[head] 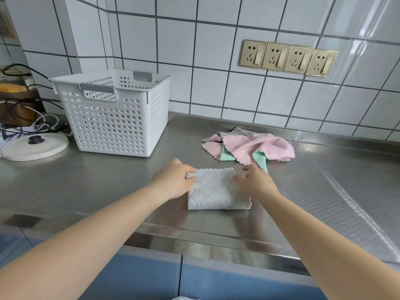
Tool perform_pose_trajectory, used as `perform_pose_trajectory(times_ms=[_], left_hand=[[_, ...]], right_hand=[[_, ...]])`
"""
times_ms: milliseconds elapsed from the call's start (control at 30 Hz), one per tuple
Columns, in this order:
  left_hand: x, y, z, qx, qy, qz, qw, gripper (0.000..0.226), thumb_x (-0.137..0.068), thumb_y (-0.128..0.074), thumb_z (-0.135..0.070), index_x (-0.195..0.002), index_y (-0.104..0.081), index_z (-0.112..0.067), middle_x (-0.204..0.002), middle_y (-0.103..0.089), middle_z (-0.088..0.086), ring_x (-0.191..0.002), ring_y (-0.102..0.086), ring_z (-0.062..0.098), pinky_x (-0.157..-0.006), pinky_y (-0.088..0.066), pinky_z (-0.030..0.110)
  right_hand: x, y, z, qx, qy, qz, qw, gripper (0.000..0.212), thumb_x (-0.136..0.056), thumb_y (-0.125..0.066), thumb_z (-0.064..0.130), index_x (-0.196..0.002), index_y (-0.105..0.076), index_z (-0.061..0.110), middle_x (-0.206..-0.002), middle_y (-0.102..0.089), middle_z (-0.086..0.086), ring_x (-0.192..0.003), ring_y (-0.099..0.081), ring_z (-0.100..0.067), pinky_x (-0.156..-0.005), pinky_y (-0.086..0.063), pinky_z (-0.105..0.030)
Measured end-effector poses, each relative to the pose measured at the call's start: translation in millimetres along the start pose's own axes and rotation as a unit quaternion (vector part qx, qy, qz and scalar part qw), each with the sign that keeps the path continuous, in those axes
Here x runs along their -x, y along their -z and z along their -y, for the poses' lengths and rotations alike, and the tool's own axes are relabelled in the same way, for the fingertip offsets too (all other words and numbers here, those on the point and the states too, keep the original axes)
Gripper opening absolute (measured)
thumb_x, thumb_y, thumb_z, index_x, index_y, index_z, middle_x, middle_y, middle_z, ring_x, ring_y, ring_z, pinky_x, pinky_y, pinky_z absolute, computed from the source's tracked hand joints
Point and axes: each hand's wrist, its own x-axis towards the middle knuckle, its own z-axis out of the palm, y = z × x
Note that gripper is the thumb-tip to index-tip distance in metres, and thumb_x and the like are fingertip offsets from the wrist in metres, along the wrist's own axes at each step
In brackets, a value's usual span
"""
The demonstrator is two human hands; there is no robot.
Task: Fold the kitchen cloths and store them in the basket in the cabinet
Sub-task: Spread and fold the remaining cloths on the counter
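Observation:
A grey kitchen cloth (213, 191), folded into a small rectangle, lies on the steel counter (97, 187) near its front edge. My left hand (173, 180) pinches the cloth's far left corner. My right hand (256, 182) rests with spread fingers on the cloth's right side. Behind and to the right lies a loose heap of pink, green and grey cloths (249, 147), unfolded. A white perforated basket (114, 113) with grey handles stands on the counter at the back left, apparently empty.
A round white base (32, 146) and tangled cables (28, 124) sit left of the basket. A row of gold wall sockets (287, 58) is on the tiled wall. Blue cabinet fronts (151, 278) run below the counter edge.

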Motion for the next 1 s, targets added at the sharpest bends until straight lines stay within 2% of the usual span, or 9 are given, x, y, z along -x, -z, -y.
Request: perform_pose_trajectory(times_ms=[100,200,333,467,700,767,833,933,1000], left_hand=[[-7.7,-4.9,-12.1,-0.071,-0.087,-0.037,0.993,0.031,-0.095,-0.044,-0.027,-0.118,-0.06,-0.015,-0.126,-0.052,0.006,-0.123,-0.047,0.027,-0.101,-0.038,0.036],[-11.8,-24.5,-31.2,-0.157,-0.116,0.039,0.98,0.039,-0.096,-0.034,-0.022,-0.129,-0.049,-0.007,-0.141,-0.043,0.012,-0.135,-0.034,0.03,-0.108,-0.027,0.042],[-9.9,-44.8,-28.2,-0.165,-0.129,0.068,0.975,0.048,-0.098,-0.032,-0.026,-0.144,-0.032,-0.012,-0.152,-0.029,0.008,-0.141,-0.021,0.024,-0.115,-0.017,0.037],[-4.3,-51.0,-15.1,-0.143,-0.118,0.092,0.978,0.054,-0.1,-0.025,-0.03,-0.15,-0.012,-0.014,-0.16,-0.005,0.001,-0.146,-0.002,0.017,-0.119,-0.003,0.037],[-4.3,-49.1,-10.7,-0.116,-0.109,0.115,0.98,0.054,-0.1,-0.025,-0.034,-0.151,-0.01,-0.021,-0.16,0.002,-0.003,-0.146,0.005,0.013,-0.118,0.003,0.037],[-4.1,-46.3,-10.1,-0.105,-0.095,0.102,0.985,0.055,-0.099,-0.029,-0.037,-0.15,-0.013,-0.022,-0.16,0.001,0.002,-0.146,0.004,0.018,-0.118,0.002,0.038],[-1.9,-40.4,-3.4,-0.097,-0.051,0.059,0.992,0.06,-0.097,-0.033,-0.045,-0.15,-0.017,-0.022,-0.159,-0.006,0.009,-0.146,-0.001,0.026,-0.119,-0.003,0.042],[4.2,-32.1,10.4,-0.111,-0.01,0.031,0.993,0.06,-0.096,-0.035,-0.049,-0.147,-0.025,-0.02,-0.152,-0.031,0.008,-0.143,-0.018,0.03,-0.117,-0.01,0.047],[8.5,-30.5,12.4,-0.074,-0.015,0.045,0.996,0.052,-0.096,-0.04,-0.043,-0.142,-0.035,-0.018,-0.147,-0.041,0.009,-0.141,-0.025,0.029,-0.115,-0.013,0.049]], right_hand=[[0.9,2.0,16.2,0.017,0.099,-0.036,0.994,0.045,-0.092,-0.05,0.037,-0.134,-0.049,0.021,-0.144,-0.04,-0.005,-0.127,-0.044,-0.023,-0.101,-0.037,-0.035],[1.6,-11.6,46.4,0.044,0.131,0.046,0.989,0.037,-0.095,-0.04,0.025,-0.129,-0.054,0.02,-0.146,-0.04,-0.003,-0.133,-0.037,-0.022,-0.111,-0.026,-0.044],[6.5,-33.6,51.7,0.124,0.166,0.1,0.973,0.037,-0.093,-0.031,0.015,-0.12,-0.054,0.022,-0.133,-0.047,0.001,-0.132,-0.035,-0.021,-0.108,-0.022,-0.051],[14.9,-48.8,21.0,0.138,0.184,0.059,0.971,0.041,-0.098,-0.026,0.029,-0.138,-0.037,0.03,-0.151,-0.029,0.007,-0.142,-0.019,-0.013,-0.111,-0.016,-0.055],[17.3,-44.4,3.7,0.144,0.138,0.06,0.978,0.05,-0.098,-0.023,0.048,-0.145,-0.022,0.033,-0.158,-0.01,0.006,-0.146,-0.006,-0.016,-0.114,-0.008,-0.055],[17.2,-38.2,3.7,0.141,0.116,0.071,0.981,0.053,-0.095,-0.026,0.054,-0.145,-0.024,0.033,-0.158,-0.011,0.002,-0.145,-0.01,-0.019,-0.114,-0.009,-0.054],[15.5,-25.0,1.2,0.144,0.08,0.054,0.985,0.056,-0.092,-0.033,0.056,-0.143,-0.03,0.031,-0.154,-0.025,-0.004,-0.142,-0.021,-0.023,-0.112,-0.014,-0.051],[16.8,-5.7,-13.7,0.14,0.073,0.004,0.987,0.038,-0.088,-0.045,0.046,-0.119,-0.055,0.028,-0.118,-0.061,-0.001,-0.118,-0.052,-0.025,-0.097,-0.037,-0.04],[22.7,-1.8,-20.3,0.09,0.085,0.011,0.992,0.028,-0.086,-0.053,0.041,-0.11,-0.063,0.03,-0.1,-0.065,0.004,-0.103,-0.059,-0.022,-0.081,-0.043,-0.031]])
